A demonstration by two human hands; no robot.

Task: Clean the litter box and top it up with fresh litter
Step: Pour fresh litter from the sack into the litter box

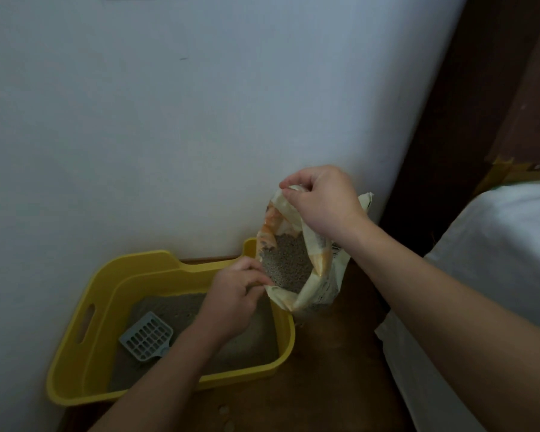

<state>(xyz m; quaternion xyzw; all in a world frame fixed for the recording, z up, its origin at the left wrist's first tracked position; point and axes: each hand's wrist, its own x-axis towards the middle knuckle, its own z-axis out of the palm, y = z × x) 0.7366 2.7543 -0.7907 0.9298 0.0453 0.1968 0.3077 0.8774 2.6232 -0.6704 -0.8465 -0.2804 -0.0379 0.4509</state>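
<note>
A yellow litter box point(85, 347) stands on the wooden floor against the white wall, with grey litter point(175, 307) inside. A grey slotted scoop point(146, 336) lies in the litter at the box's left. Just right of the box stands an open cream and orange litter bag point(321, 275), grey granules showing in its mouth. My left hand point(234, 297) pinches the bag's near rim above the box's right side. My right hand point(321, 201) grips the bag's far rim, held up higher.
The white wall point(169, 120) runs behind the box and bag. White bedding point(487, 275) fills the right side, with dark wooden furniture point(480, 104) behind it. A few spilled granules point(225, 413) lie on the brown floor point(325, 369) in front of the box.
</note>
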